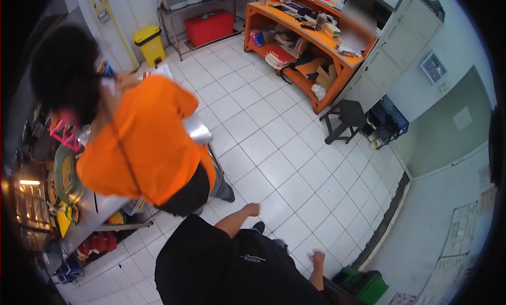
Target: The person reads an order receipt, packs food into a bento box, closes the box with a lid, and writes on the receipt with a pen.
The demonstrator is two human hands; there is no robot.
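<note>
Ahead of my black shirt [232,268], my left hand [253,209] is loosely curled over the tiled floor, with nothing visible in it. My right hand [317,256] hangs farther right, its fingers folded in and also without a visible object. Neither hand touches anything. Closest to my left hand is a co-worker in an orange shirt [142,136], who faces a cluttered metal counter [97,213]. A green bin [363,285] stands near my right hand, beside the wall.
An orange workbench [342,76] with papers and boxes stands at the back. Before the grey lockers [392,62] is a black stool [345,118]; a blue shoe rack [387,123] sits beside it. A yellow bin [150,46] and a red box [210,28] are far left.
</note>
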